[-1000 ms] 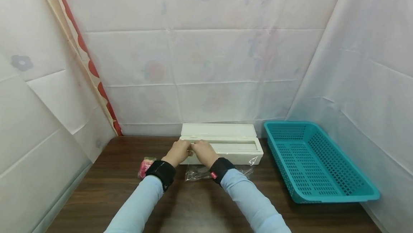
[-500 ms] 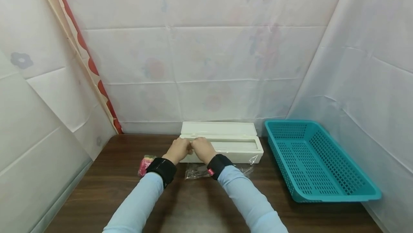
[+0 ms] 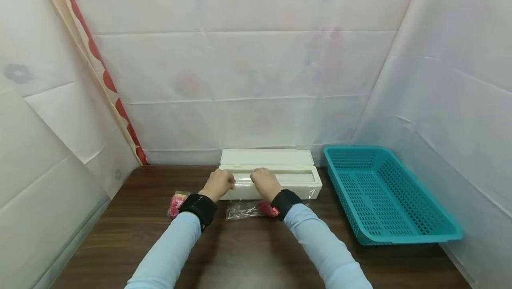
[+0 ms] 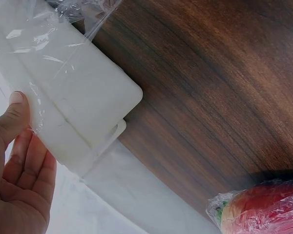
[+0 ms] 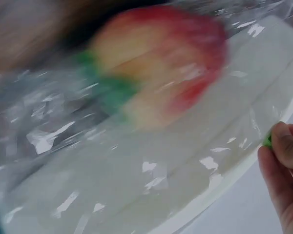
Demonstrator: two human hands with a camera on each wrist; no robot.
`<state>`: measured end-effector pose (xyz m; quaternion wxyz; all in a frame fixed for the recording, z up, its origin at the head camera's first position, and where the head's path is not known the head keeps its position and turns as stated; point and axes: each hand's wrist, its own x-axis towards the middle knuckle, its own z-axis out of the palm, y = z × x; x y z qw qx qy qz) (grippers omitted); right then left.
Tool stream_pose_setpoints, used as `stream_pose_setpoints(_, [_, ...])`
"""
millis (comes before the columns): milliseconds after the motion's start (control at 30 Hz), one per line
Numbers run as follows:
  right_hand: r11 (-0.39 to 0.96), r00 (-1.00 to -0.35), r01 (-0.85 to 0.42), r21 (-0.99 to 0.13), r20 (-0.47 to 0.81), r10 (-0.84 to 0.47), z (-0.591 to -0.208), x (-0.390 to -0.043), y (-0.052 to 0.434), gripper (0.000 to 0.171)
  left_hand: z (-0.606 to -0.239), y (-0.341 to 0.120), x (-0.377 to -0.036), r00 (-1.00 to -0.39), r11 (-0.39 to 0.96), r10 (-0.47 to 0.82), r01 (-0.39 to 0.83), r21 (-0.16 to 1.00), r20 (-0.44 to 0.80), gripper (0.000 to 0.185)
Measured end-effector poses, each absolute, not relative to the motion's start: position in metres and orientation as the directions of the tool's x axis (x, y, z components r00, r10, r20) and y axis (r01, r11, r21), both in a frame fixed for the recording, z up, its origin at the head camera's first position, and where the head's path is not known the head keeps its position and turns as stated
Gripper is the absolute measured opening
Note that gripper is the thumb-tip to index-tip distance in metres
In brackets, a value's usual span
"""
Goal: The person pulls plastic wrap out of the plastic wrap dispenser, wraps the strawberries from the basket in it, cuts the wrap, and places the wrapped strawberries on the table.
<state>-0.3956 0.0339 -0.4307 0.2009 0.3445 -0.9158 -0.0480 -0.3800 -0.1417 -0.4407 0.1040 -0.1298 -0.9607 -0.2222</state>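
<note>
A long white cling film dispenser (image 3: 280, 190) stands at the back of the table, its lid raised. Clear cling film (image 3: 240, 210) hangs over its front onto the table. My left hand (image 3: 218, 183) is at the dispenser's left end, holding its upper edge between thumb and curled fingers, as the left wrist view (image 4: 22, 170) shows. My right hand (image 3: 266, 182) pinches a small green slide cutter (image 5: 268, 141) on that edge, near the middle. A red and yellow fruit-shaped thing (image 5: 161, 63) with green at one end lies by the film, partly hidden by my right wrist in the head view.
Left of my left wrist lies a red fruit-like thing (image 3: 176, 202) wrapped in cling film. A teal plastic basket (image 3: 400, 238) stands at the right. White sheets (image 3: 248, 80) enclose the brown wooden table (image 3: 244, 258).
My right hand has moved right along the dispenser's edge, away from my left hand, which stays at the left end. The red thing beneath my right wrist has come into view.
</note>
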Motion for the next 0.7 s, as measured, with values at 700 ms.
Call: stream_pose_setpoints(700, [0.724, -0.658, -0.671, 0.161, 0.322, -0.681, -0.423, -0.4, 0.076, 0.02, -0.434, -0.141, -0.38, -0.965, 0.877, 0.19, 0.25, 0.41, 0.181, 0.007])
